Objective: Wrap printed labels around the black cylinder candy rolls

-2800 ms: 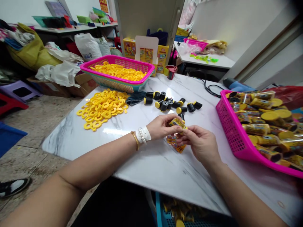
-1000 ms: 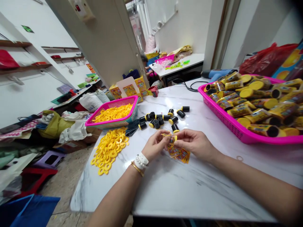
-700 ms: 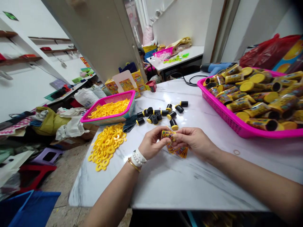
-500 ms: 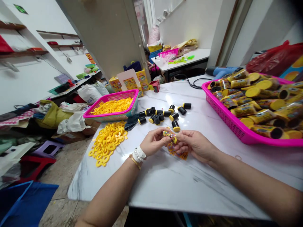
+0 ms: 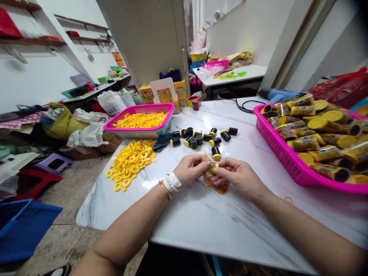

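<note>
My left hand (image 5: 193,168) and my right hand (image 5: 237,174) meet over the marble-patterned table (image 5: 184,214). Between their fingertips is a small piece with a colourful wrapper and a yellow end (image 5: 213,166), pinched from both sides. Beneath the hands lies a pile of colourful printed wrappers (image 5: 220,188), partly covered by the fingers. Just beyond, several black cylinders with yellow caps (image 5: 216,153) lie scattered, some upright, some on their sides. A heap of yellow rings (image 5: 132,163) rests to the left.
At the left back stands a pink basket (image 5: 138,132) of yellow rings. A larger pink basket (image 5: 290,165) full of wrapped cylinders fills the right side. A blue heat gun (image 5: 278,95) with a black cable, yellow boxes (image 5: 180,92) and a red tape holder (image 5: 194,102) sit farther back.
The view has shifted slightly. The small wrapped piece has turned and is now more hidden by my fingers. Both hands stay together over the wrappers.
</note>
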`<action>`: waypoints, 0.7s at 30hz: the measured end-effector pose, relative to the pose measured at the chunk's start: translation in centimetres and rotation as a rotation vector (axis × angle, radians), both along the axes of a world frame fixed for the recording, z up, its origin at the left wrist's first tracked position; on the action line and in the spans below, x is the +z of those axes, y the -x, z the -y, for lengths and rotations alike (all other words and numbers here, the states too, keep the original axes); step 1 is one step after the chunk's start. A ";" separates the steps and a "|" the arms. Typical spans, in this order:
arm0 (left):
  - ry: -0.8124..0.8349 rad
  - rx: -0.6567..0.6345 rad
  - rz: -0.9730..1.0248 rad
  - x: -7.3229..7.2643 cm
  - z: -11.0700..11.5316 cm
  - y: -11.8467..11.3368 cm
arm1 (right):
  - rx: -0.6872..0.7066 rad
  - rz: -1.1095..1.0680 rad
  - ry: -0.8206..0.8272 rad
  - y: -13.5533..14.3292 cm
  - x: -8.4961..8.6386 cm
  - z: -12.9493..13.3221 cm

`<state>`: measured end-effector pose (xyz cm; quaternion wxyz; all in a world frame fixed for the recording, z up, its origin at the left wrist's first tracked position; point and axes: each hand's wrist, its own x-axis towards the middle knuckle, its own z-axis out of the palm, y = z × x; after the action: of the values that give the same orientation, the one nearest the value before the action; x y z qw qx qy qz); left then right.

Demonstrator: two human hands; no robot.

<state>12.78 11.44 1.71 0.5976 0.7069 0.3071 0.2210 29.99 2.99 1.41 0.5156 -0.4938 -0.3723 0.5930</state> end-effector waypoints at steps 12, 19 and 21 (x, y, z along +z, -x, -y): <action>-0.054 -0.059 0.181 -0.6 0.0 -0.3 | -0.025 -0.131 0.127 -0.4 -0.1 0.1; -0.175 0.106 -0.082 -1.8 0.2 -0.8 | -0.005 0.035 0.077 -0.7 -0.4 -0.7; -0.196 0.163 -0.081 -1.9 0.4 -0.9 | -0.023 0.123 0.001 -0.7 -0.3 -0.7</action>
<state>13.68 11.05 -0.16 0.4930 0.7430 0.3643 0.2688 30.67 3.68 1.11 0.4981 -0.5339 -0.3974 0.5558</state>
